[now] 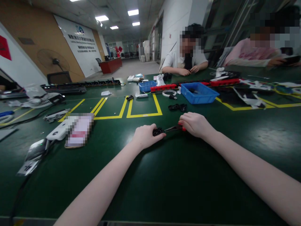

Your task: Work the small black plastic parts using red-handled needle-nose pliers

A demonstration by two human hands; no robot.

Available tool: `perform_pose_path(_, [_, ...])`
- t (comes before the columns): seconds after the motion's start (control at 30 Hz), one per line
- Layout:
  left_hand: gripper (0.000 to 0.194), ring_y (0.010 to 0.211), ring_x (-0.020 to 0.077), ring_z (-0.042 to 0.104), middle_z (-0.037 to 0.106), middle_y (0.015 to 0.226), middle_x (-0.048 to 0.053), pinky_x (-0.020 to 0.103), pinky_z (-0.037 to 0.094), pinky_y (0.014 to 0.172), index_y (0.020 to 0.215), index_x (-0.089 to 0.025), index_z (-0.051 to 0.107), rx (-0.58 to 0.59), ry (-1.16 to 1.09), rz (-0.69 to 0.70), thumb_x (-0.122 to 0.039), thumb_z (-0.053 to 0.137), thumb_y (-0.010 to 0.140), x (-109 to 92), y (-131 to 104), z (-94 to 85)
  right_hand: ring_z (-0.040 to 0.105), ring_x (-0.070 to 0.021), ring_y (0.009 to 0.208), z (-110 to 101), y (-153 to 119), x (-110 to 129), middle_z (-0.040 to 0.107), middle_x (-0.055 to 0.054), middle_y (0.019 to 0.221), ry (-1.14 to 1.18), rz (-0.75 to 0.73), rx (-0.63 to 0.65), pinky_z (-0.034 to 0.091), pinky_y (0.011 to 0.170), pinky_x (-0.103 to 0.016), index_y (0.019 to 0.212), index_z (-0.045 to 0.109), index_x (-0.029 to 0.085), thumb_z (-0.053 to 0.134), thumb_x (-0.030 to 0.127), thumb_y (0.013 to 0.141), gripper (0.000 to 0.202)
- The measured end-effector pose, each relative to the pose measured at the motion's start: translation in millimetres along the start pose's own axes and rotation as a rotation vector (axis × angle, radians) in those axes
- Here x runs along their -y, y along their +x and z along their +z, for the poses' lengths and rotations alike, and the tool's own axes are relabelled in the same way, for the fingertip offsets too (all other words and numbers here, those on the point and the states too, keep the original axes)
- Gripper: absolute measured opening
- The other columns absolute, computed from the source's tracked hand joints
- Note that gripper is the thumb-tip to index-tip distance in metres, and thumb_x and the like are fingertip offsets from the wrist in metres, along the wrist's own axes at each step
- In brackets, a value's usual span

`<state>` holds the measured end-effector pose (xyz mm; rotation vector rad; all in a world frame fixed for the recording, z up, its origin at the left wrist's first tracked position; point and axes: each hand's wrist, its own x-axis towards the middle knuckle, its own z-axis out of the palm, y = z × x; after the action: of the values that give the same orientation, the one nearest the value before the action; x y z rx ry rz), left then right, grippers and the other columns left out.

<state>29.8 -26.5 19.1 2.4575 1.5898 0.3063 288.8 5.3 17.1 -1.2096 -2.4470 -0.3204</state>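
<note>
My left hand (146,137) is closed around a small black bundle (158,131), which looks like a coiled cable. Only part of it shows between thumb and fingers. My right hand (194,125) grips red-handled scissors (173,128) with the metal blades pointing left. Their tips reach the bundle; whether they touch it I cannot tell. Just beyond my right hand, another black coiled cable (177,107) lies on the green table (174,182).
A blue bin (198,94) with dark items stands beyond my right hand, with a smaller blue bin (147,86) farther left. A phone (79,130) and a white power strip (61,128) lie at left. Two people sit across the table. Yellow tape marks the surface.
</note>
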Motion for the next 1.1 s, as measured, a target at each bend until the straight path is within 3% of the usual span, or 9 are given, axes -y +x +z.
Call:
perform_pose_path(0.17, [0.045, 0.079, 0.0247, 0.066, 0.069, 0.085, 0.004, 0.029, 0.045, 0.064, 0.091, -0.021, 0.058, -0.048, 0.035, 0.131, -0.064, 0.045, 0.092, 6, -6, 5.1, 0.054, -0.0204, 0.069, -3, -6, 0, 0.062, -0.01, 0.072, -0.008, 0.075, -0.04, 0.036, 0.066, -0.034, 0.073, 0.056, 0.02, 0.023, 0.043, 0.1, 0.048])
perform_pose_path(0.43, [0.034, 0.084, 0.0199, 0.064, 0.065, 0.095, 0.003, 0.029, 0.047, 0.071, 0.094, -0.02, 0.058, -0.109, 0.009, 0.271, -0.048, 0.038, 0.099, 9, -15, 7.3, 0.06, -0.0203, 0.081, 1, -15, 2, 0.066, -0.008, 0.083, 0.041, 0.098, 0.036, 0.041, 0.071, -0.033, 0.08, 0.061, 0.02, 0.028, 0.044, 0.1, 0.045])
perform_pose_path(0.7, [0.031, 0.096, 0.0215, 0.061, 0.063, 0.102, 0.006, 0.033, 0.05, 0.083, 0.104, -0.019, 0.061, -0.132, 0.064, 0.388, -0.037, 0.037, 0.101, 9, -19, 8.1, 0.058, -0.0235, 0.094, -2, -29, -8, 0.064, -0.009, 0.1, 0.051, 0.086, 0.109, 0.045, 0.076, -0.036, 0.093, 0.064, 0.022, 0.038, 0.057, 0.095, 0.044])
perform_pose_path(0.83, [0.035, 0.095, 0.0207, 0.062, 0.064, 0.101, 0.006, 0.032, 0.051, 0.082, 0.102, -0.019, 0.061, -0.108, 0.051, 0.39, -0.041, 0.034, 0.102, 9, -17, 7.1, 0.058, -0.0236, 0.089, 2, -20, -3, 0.065, -0.01, 0.097, 0.0, 0.108, 0.112, 0.042, 0.074, -0.037, 0.09, 0.065, 0.021, 0.034, 0.054, 0.096, 0.046])
perform_pose_path(0.97, [0.038, 0.091, 0.0216, 0.065, 0.065, 0.102, 0.005, 0.031, 0.051, 0.076, 0.103, -0.02, 0.06, -0.081, 0.062, 0.361, -0.055, 0.048, 0.095, 7, -14, 7.6, 0.058, -0.0259, 0.082, 10, -9, 0, 0.065, -0.014, 0.092, -0.053, 0.209, 0.05, 0.038, 0.069, -0.039, 0.085, 0.065, 0.018, 0.029, 0.055, 0.097, 0.053])
perform_pose_path(1.1, [0.032, 0.09, 0.0215, 0.067, 0.067, 0.103, 0.004, 0.03, 0.051, 0.072, 0.103, -0.021, 0.06, -0.106, 0.076, 0.332, -0.051, 0.054, 0.093, 7, -13, 10.3, 0.059, -0.0276, 0.087, 13, -8, -5, 0.065, -0.014, 0.094, -0.012, 0.221, 0.05, 0.041, 0.071, -0.04, 0.087, 0.066, 0.018, 0.031, 0.06, 0.095, 0.056])
